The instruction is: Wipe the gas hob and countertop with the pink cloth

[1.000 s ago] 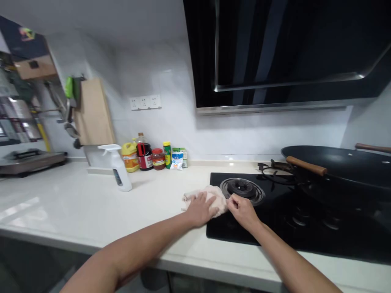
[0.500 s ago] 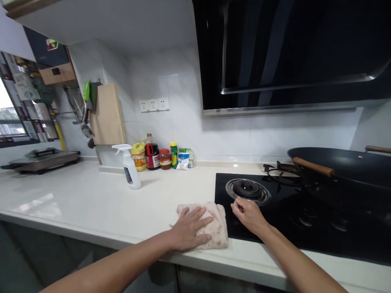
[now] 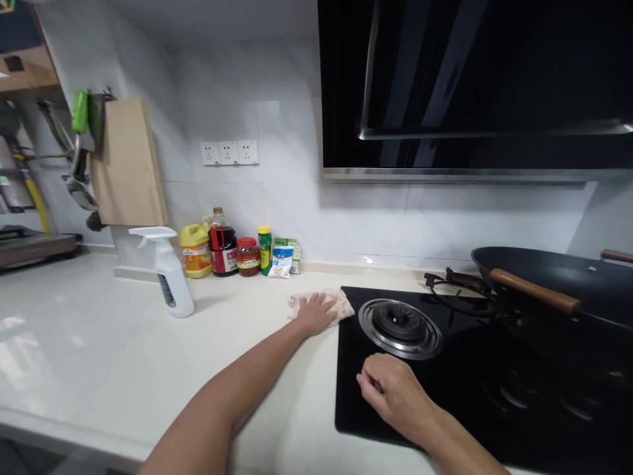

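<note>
My left hand (image 3: 315, 314) lies flat with fingers spread on a pale pink cloth (image 3: 341, 305), pressing it against the white countertop. The cloth is spread beside the back left corner of the black glass hob (image 3: 361, 389), and its right end reaches the hob's edge. My right hand (image 3: 393, 389) is curled in a loose fist over the hob, just in front of the left burner (image 3: 399, 323). Nothing shows in that fist.
A white spray bottle (image 3: 173, 280) stands left on the countertop (image 3: 237, 369). Along the wall are a yellow jug (image 3: 196, 252), a dark sauce bottle (image 3: 222, 247), a red-lidded jar (image 3: 248, 257), a green shaker (image 3: 265, 251) and packets. A wok (image 3: 554, 270) sits right, beneath the range hood (image 3: 469, 86).
My left hand has slid the cloth from the counter's front edge back toward the wall. My fist stays over the hob, now in front of the burner. The view has shifted right and closer.
</note>
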Demonstrator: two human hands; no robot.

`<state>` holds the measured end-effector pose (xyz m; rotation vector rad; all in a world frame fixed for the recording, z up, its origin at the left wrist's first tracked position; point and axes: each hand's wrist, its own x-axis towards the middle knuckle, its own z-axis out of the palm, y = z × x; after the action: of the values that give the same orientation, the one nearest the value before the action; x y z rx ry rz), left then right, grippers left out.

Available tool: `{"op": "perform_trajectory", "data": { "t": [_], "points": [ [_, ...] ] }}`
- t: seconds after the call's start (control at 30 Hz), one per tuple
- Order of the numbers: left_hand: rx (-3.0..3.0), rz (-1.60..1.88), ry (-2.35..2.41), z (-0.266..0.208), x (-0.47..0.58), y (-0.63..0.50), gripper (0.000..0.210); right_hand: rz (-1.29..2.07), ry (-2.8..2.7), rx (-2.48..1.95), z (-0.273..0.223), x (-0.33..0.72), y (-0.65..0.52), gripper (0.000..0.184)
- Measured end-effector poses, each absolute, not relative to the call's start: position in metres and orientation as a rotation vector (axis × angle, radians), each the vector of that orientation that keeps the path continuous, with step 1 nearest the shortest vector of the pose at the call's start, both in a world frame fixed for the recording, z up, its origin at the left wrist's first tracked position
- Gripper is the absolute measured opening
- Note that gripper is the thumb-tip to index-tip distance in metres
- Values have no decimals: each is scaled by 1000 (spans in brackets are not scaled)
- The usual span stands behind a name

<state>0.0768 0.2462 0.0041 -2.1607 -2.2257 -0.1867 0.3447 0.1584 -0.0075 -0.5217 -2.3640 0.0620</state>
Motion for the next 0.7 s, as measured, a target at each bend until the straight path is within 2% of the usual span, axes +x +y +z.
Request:
{"op": "perform_trajectory", "data": {
  "t": [0.17, 0.37, 0.7],
  "points": [
    [-2051, -252, -2319, 5, 60, 311, 62, -13, -2475, -588, -12, 350, 161, 29],
    [-1991, -297, -2395, 8, 33, 333, 69, 83, -2548, -695, -12, 359, 166, 29],
    [-1658, -213, -2619, 15, -63, 226, 70, 148, -2523, -733, -12, 360, 169, 29]
  ]
}}
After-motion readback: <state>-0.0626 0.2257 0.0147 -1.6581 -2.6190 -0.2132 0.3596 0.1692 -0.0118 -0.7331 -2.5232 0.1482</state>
